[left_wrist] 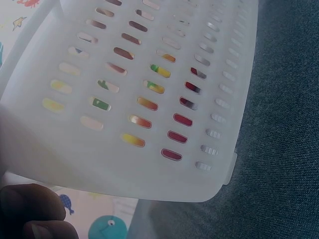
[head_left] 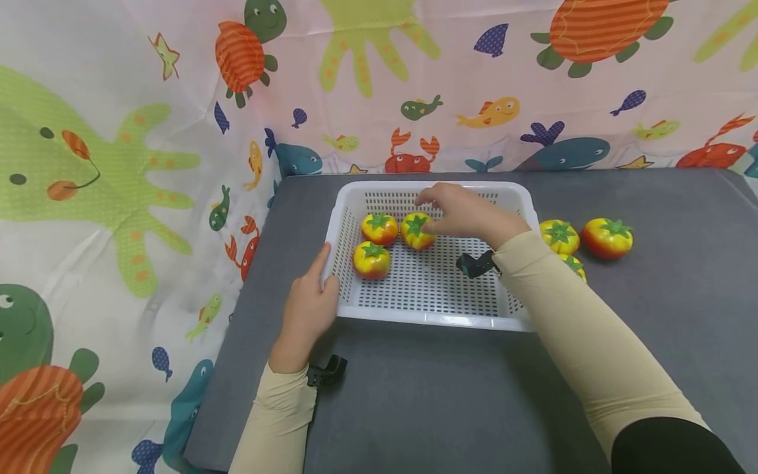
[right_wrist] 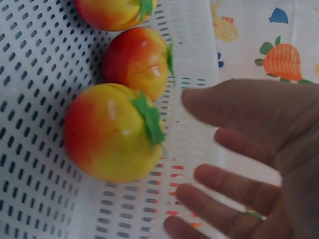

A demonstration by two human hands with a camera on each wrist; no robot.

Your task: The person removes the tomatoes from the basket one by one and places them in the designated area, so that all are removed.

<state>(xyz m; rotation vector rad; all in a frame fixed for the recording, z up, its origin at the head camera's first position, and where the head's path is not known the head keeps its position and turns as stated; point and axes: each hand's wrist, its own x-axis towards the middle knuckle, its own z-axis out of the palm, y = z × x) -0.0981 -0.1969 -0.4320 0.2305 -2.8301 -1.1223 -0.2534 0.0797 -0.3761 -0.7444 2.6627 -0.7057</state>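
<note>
A white perforated plastic basket [head_left: 450, 318] holds three red-and-yellow fruits with green leafy tops, resembling persimmons or tomatoes. Over its back part hovers my right hand [head_left: 462, 212], thumb and fingers spread. The right wrist view shows a gap between this hand and the nearest fruit [right_wrist: 112, 132]; nothing is in its grasp. The other two fruits [head_left: 379, 228] [head_left: 372, 261] lie to the left. Against the basket's left rim rests my left hand [head_left: 310, 303], index finger extended. Its other fingers are mostly hidden; two fingertips [left_wrist: 37, 206] show beside the basket in the left wrist view.
On the dark grey table [head_left: 414, 388], several more such fruits lie right of the basket, including one fruit [head_left: 606, 238] farthest right. My right forearm partly covers a front fruit [head_left: 573, 266]. A sea-animal patterned cloth [head_left: 367, 118] stands behind and to the left.
</note>
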